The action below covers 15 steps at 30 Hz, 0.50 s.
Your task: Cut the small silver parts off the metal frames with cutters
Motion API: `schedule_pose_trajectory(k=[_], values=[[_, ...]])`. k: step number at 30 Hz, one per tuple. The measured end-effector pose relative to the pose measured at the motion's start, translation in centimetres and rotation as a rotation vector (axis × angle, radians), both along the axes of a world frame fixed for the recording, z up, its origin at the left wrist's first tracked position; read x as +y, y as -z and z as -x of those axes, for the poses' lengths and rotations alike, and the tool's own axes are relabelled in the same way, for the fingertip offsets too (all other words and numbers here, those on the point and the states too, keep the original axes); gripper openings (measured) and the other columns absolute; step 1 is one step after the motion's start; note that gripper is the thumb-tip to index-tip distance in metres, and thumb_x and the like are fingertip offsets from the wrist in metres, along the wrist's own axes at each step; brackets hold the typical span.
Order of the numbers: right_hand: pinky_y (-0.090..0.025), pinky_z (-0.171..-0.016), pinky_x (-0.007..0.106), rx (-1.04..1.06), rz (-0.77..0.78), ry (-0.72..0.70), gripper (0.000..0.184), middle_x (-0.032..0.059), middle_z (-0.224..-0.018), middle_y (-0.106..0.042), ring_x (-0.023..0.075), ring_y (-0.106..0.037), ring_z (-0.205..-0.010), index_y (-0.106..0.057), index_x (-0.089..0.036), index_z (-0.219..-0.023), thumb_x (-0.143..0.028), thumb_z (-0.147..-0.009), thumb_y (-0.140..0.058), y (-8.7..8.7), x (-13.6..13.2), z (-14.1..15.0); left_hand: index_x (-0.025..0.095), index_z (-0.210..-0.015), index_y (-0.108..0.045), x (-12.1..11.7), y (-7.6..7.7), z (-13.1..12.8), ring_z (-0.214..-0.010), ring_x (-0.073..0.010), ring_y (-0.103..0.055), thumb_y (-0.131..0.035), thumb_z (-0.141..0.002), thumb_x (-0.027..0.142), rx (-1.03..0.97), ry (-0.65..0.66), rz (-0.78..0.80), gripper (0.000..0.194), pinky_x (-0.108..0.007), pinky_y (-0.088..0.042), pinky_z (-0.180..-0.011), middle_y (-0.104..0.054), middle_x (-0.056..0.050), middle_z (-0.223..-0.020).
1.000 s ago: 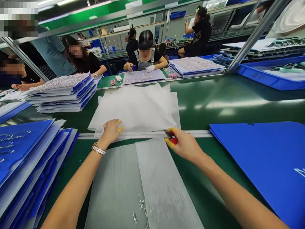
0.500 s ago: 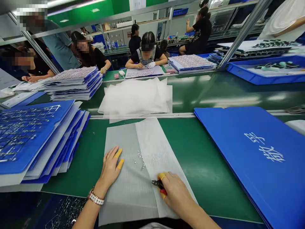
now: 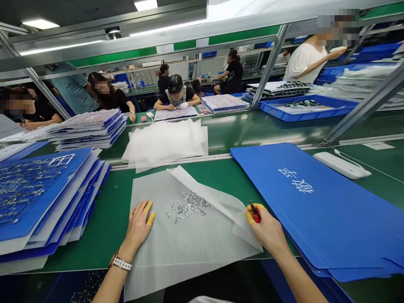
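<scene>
A thin white translucent packing sheet lies in front of me, with a spread of small shiny metal pieces on it. My left hand rests flat on the sheet's left part, fingers out, with yellow covers on two fingertips. At the right, my right hand is closed around small red-handled cutters, their dark tip pointing up. The same hand pinches the sheet's right edge between yellow-covered fingertips, pulling it into creases. The sheet's far right part is folded over beside the metal pieces.
A stack of blue boards with metal frames and white sheets stands left. Blue folders with white writing lie right, beside a white device. More white sheets lie ahead. Co-workers sit across the green bench.
My right hand has moved right and drawn the sheet's folded flap open, uncovering many more metal pieces. My left hand stays flat on the sheet. The view has turned right.
</scene>
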State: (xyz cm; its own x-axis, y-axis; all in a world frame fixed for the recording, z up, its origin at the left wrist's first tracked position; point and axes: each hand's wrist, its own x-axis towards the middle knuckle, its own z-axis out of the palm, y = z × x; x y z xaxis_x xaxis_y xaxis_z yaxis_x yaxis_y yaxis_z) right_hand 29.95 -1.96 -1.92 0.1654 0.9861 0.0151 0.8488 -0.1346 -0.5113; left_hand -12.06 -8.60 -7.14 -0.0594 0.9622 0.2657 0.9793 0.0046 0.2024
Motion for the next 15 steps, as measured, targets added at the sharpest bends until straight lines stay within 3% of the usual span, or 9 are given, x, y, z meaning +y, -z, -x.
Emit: schedule_pose_trajectory(k=[4,7,9,11,13,15], values=[[-0.047,-0.063,0.038,-0.216,0.046,0.075,0.033,0.0149,-0.091,-0.066,0.0319,-0.063,-0.081,-0.057,-0.015,-0.102,-0.034,-0.078,-0.044,-0.2,-0.8,-3.8,0.024,-0.129,-0.048,0.1,0.4,0.3,-0.13,-0.0262,-0.038,-0.037,-0.09,0.037,0.016,0.001,-0.013,0.043,-0.05,-0.03,-0.106,-0.043,-0.009,-0.141],[-0.047,-0.066,0.041,-0.168,-0.106,0.064,0.037,0.0156,-0.093,-0.064,0.0333,-0.06,-0.085,-0.056,-0.017,-0.104,-0.04,-0.079,-0.044,-2.0,-2.8,-3.8,0.024,-0.13,-0.047,0.1,0.5,0.5,-0.129,-0.0268,-0.04,-0.038,-0.089,0.035,0.025,0.011,0.004,0.043,-0.052,-0.031,-0.104,-0.045,-0.009,-0.14],[-0.047,-0.068,0.038,-0.011,-0.217,-0.08,0.034,0.0122,-0.095,-0.063,0.0287,-0.06,-0.082,-0.054,-0.021,-0.106,-0.04,-0.08,-0.045,-3.7,-3.9,-2.2,0.025,-0.129,-0.048,0.4,0.5,0.7,-0.128,-0.027,-0.041,-0.038,-0.089,0.034,0.019,0.018,0.014,0.042,-0.053,-0.032,-0.103,-0.046,-0.009,-0.139],[-0.046,-0.066,0.034,0.154,-0.174,-0.334,0.028,0.0085,-0.094,-0.064,0.0241,-0.06,-0.077,-0.056,-0.025,-0.104,-0.037,-0.08,-0.049,-5.1,-3.5,0.2,0.024,-0.127,-0.05,0.9,0.4,0.8,-0.127,-0.0275,-0.041,-0.038,-0.089,0.034,0.003,0.018,0.015,0.041,-0.054,-0.032,-0.102,-0.047,-0.009,-0.138],[-0.045,-0.06,0.032,0.228,-0.076,-0.498,0.019,0.0035,-0.081,-0.063,0.0211,-0.057,-0.067,-0.059,-0.026,-0.094,-0.035,-0.079,-0.054,-5.8,-1.6,2.4,0.024,-0.126,-0.051,1.5,0.3,0.8,-0.127,-0.0283,-0.041,-0.039,-0.089,0.034,-0.023,0.008,0.007,0.04,-0.055,-0.032,-0.102,-0.047,-0.01,-0.137],[-0.044,-0.058,0.031,0.243,0.021,-0.503,0.01,0.0005,-0.069,-0.06,0.0187,-0.055,-0.061,-0.06,-0.024,-0.084,-0.032,-0.078,-0.058,-5.9,1.4,4.1,0.025,-0.126,-0.051,1.5,-0.1,0.5,-0.126,-0.0288,-0.041,-0.04,-0.088,0.034,-0.066,-0.008,-0.013,0.04,-0.056,-0.031,-0.102,-0.048,-0.01,-0.137]])
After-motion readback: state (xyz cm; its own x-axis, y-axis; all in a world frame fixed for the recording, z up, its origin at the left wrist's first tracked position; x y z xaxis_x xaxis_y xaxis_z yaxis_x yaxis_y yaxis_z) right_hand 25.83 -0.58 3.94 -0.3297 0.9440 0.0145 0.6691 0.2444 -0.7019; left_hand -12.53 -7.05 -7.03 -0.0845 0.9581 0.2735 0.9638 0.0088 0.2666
